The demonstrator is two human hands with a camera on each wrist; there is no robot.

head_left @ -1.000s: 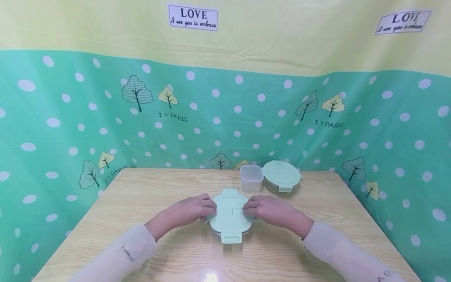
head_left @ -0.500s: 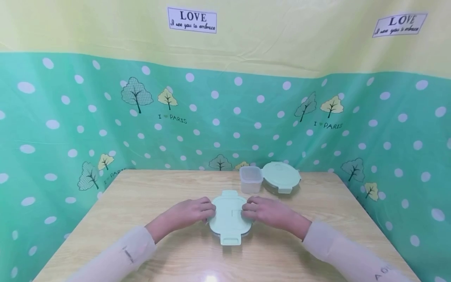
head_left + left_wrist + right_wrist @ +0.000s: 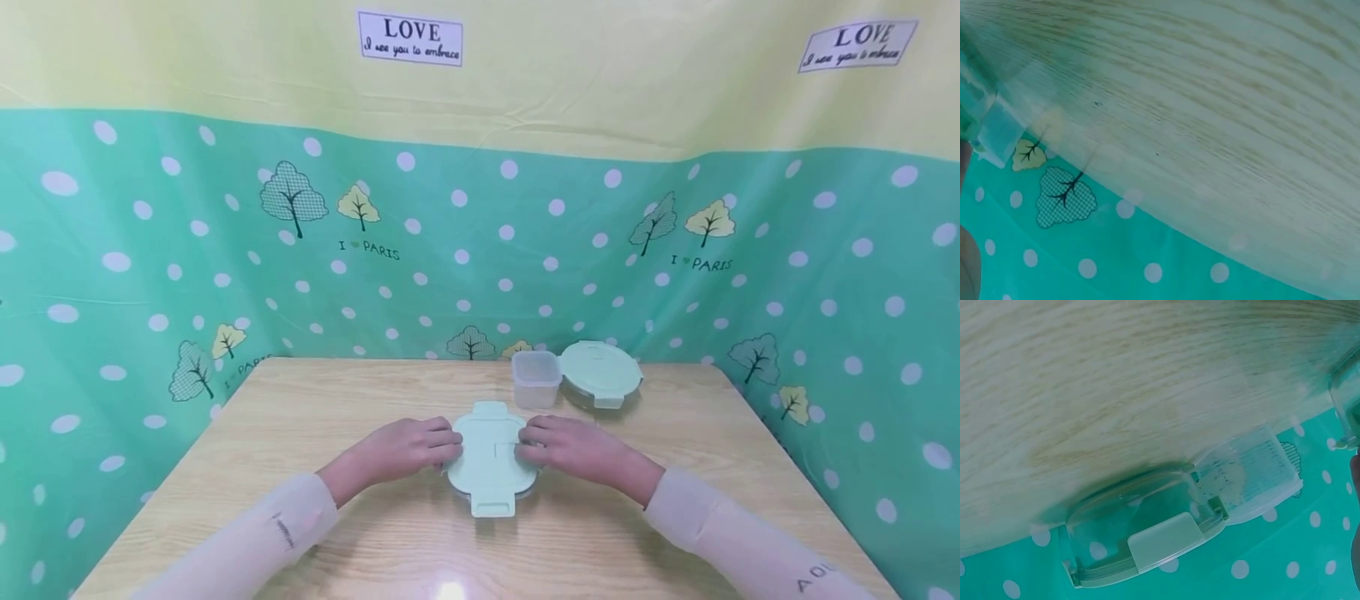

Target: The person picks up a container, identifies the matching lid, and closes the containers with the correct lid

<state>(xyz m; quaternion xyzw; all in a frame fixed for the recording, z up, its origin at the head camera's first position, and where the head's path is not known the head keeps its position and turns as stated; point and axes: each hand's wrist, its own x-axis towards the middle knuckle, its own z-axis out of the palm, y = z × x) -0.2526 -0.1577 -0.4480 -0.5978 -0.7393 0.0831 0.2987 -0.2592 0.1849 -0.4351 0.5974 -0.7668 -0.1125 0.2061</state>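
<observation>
A food container with a pale green clip lid stands on the table in front of me, its front flap pointing toward me and another at the back. My left hand grips its left side, fingers curled at the lid's edge. On the opposite side my right hand does the same, with fingertips over the lid's right edge; both side flaps are hidden under the hands. A corner of the clear container shows at the left of the left wrist view. The right wrist view catches its glassy side at the right edge.
Behind the container stands a small clear plastic box without a lid. Right beside it is a round container with a pale green lid. The wooden table ends at a green dotted curtain at the back and sides.
</observation>
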